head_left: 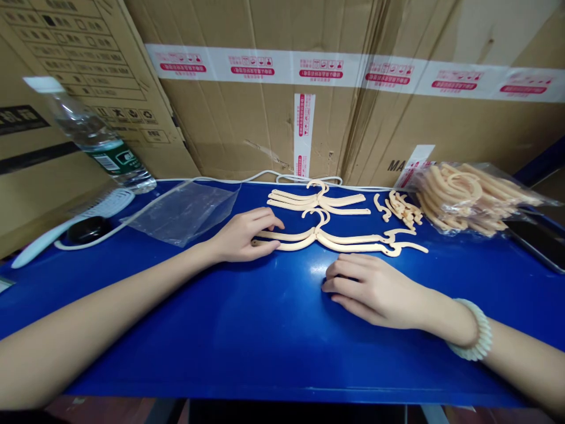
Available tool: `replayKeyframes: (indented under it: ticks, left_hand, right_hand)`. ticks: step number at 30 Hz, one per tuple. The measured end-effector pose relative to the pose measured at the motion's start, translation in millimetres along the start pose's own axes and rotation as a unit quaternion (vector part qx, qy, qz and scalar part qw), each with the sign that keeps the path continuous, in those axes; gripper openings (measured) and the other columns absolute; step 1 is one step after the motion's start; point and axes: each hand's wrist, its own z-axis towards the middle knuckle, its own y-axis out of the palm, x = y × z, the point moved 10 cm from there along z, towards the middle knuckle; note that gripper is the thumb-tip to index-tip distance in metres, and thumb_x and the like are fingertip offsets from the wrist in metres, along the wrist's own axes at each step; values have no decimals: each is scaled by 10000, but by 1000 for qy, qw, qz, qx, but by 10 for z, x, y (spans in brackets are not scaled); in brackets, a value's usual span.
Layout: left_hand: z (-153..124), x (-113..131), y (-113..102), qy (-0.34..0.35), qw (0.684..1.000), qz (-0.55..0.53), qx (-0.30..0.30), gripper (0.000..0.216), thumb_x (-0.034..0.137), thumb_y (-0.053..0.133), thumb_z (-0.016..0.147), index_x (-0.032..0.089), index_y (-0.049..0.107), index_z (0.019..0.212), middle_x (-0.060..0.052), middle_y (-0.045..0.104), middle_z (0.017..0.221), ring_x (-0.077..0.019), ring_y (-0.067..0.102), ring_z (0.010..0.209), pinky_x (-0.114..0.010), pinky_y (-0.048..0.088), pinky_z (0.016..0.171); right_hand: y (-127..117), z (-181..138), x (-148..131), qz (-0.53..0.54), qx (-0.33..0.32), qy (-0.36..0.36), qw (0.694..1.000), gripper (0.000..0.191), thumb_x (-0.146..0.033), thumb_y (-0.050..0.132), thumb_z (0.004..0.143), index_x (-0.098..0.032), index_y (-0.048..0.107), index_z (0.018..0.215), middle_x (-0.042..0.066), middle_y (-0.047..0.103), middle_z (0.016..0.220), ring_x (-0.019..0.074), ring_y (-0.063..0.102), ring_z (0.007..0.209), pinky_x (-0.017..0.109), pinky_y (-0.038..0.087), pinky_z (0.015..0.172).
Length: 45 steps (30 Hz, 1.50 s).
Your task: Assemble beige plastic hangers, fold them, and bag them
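Observation:
Two beige plastic clothes hangers (353, 239) lie side by side in front of me, hooks pointing away. My left hand (247, 234) is at their left ends, thumb and fingers apart. The thumb rests on the nearer hanger's arm, and part of the ends is covered. Small curved hook pieces (408, 246) sit at the right ends. Closer to me, my right hand (371, 290) rests on the blue table, fingers loosely curled and no object visible in them. Behind the front pair lie more beige hangers (291, 200), partly overlapping at the hooks.
Small beige hook pieces (401, 209) are heaped beside a clear bag of hanger parts (468, 197). A phone (538, 241) lies far right. At left are a plastic sheet (183, 212), a hairbrush (75, 221), a black round object (89, 229) and a water bottle (103, 141). Cartons (247, 129) stand behind.

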Motion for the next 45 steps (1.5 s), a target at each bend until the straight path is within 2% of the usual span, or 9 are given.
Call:
replayKeyframes:
  ticks: [4,8,18,24,27,34,40,45]
  left_hand:
    - [10,2,-92,-1,999,20,48,200,322,477,993,175,609,963,-75,632,890,-210,560,836,-346,452,765]
    - [10,-11,-105,-5,998,40,57,195,307,482,997,191,568,865,-61,612,831,-210,517,797,-353,425,750]
    - [14,17,-122,2,996,48,69,189,277,483,1003,191,541,844,-49,580,792,-200,492,771,-344,406,711]
    - [16,-27,-126,-14,996,46,73,192,282,458,1012,195,554,870,-58,611,825,-208,517,797,-360,434,750]
    - [24,-70,-143,-33,996,36,79,192,272,428,1019,194,574,923,-74,646,902,-222,549,863,-385,460,815]
    - [21,-234,-116,-83,994,11,76,261,313,413,1027,185,577,1185,-128,632,1251,-270,553,1207,-500,428,1073]
    - [5,-364,-36,-100,993,-5,66,388,367,404,1032,182,550,1340,-143,545,1462,-285,445,1408,-557,326,1204]
    - [-7,-476,42,-122,991,-13,45,483,422,377,1043,182,481,1450,-128,452,1573,-284,321,1512,-587,245,1248]
  right_hand:
    - [-12,3,-4,-10,5,-5,1000,250,-192,411,1069,-132,649,1116,115,650,1054,231,582,931,361,498,829]
    - [4,-3,-25,-40,-3,-19,999,240,-187,423,1057,-130,646,1124,123,652,1056,239,583,915,377,494,826]
    - [-9,-9,-43,-52,2,-27,998,236,-186,425,1046,-139,638,1134,121,648,1022,234,581,892,362,490,801]
    - [1,-3,-40,-57,0,-26,998,243,-188,417,1050,-130,644,1116,124,650,1016,239,580,885,366,489,792]
    - [6,-4,-41,-56,-3,-25,998,248,-187,412,1052,-133,644,1119,124,649,1011,239,582,897,364,492,802]
    - [2,-6,-50,-59,-3,-28,998,256,-187,403,1054,-133,647,1108,129,654,1009,242,586,891,370,499,799]
    - [-5,8,-73,-65,0,-32,997,237,-186,418,1051,-141,648,1091,128,656,1000,243,599,897,363,505,803]
    - [8,2,-79,-86,11,-19,996,207,-179,433,1045,-172,638,1075,118,655,975,231,605,881,340,504,787]
